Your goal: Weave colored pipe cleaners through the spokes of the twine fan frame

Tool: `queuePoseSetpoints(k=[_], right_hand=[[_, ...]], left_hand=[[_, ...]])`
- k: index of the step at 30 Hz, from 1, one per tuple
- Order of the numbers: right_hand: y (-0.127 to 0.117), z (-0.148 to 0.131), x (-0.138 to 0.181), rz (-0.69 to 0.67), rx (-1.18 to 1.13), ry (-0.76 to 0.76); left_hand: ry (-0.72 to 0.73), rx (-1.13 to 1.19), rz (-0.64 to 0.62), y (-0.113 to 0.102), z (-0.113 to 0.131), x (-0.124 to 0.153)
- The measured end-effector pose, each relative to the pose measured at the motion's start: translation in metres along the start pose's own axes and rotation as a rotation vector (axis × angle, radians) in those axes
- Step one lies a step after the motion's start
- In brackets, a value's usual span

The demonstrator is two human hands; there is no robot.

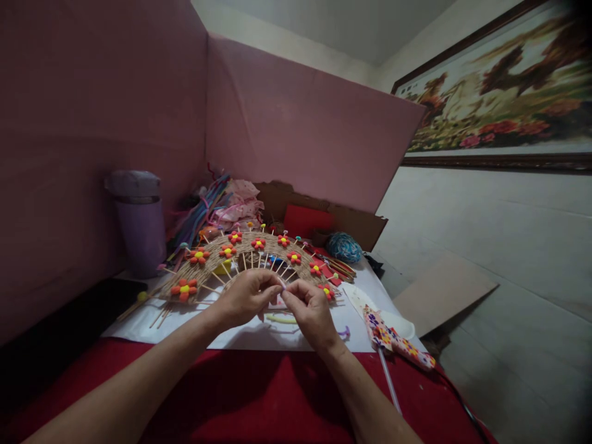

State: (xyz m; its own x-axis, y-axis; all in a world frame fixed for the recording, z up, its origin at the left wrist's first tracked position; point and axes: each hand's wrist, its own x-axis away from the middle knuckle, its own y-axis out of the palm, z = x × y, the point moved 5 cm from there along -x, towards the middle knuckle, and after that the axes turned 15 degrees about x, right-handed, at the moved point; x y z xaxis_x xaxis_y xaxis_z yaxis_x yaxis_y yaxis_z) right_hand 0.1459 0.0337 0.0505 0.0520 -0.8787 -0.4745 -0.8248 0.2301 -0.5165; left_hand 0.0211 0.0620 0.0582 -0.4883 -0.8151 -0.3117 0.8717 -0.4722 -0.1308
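Note:
My left hand (247, 297) and my right hand (312, 309) meet in front of me, fingertips pinched together on a small pale pink strip (282, 285). Most of the strip is hidden by the fingers, so its kind is unclear. Just behind stands a fan-shaped arch of woven twine (272, 245) on thin wooden sticks, decorated with red and orange flowers (199, 255) with yellow centres. Small coloured tips cap the outer sticks. Beneath my hands lie a yellow-green fuzzy stem (281, 319) and a small purple piece (345, 333).
A glue gun with a flowered cover (398, 345) lies at right, beside a white oval plate (402, 325). Behind are blue yarn (345, 246), bundled fuzzy stems (201, 213) and cardboard (365, 228). A purple tumbler (141, 231) stands left; pink panels (296, 117) rise behind.

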Motion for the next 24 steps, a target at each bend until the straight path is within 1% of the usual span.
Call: queuePoseSetpoints(k=[5,7,9,13,15,18,20,21,23,24], right_hand=[[0.003,0.005,0.000,0.023,0.035,-0.004],[0.003,0.009,-0.001,0.037,0.052,0.006],[0.003,0.011,-0.001,0.054,0.068,0.015],[0.000,0.009,-0.001,0.066,0.098,0.007],[0.000,0.006,0.000,0.059,0.099,-0.013],[-0.001,0.000,0.001,0.063,0.120,-0.061],[-0.001,-0.003,0.003,0.075,0.167,-0.098],[-0.001,-0.005,0.004,0.080,0.201,-0.120],[-0.001,-0.008,0.005,0.085,0.273,-0.161],[-0.001,-0.008,0.006,0.085,0.294,-0.174]], left_hand=[[0.183,-0.274,0.122,0.003,0.009,0.003],[0.236,-0.347,0.155,0.004,0.013,0.004],[0.230,-0.342,0.146,0.005,0.014,0.003],[0.104,-0.170,0.072,0.005,0.005,0.000],[0.045,-0.067,0.083,0.003,0.001,0.000],[-0.007,0.049,0.144,0.001,-0.003,0.000],[0.023,0.015,0.175,-0.001,-0.003,0.000],[0.065,-0.041,0.181,-0.002,-0.001,0.000],[0.160,-0.171,0.155,-0.003,0.002,0.000],[0.190,-0.212,0.121,-0.003,0.003,0.000]])
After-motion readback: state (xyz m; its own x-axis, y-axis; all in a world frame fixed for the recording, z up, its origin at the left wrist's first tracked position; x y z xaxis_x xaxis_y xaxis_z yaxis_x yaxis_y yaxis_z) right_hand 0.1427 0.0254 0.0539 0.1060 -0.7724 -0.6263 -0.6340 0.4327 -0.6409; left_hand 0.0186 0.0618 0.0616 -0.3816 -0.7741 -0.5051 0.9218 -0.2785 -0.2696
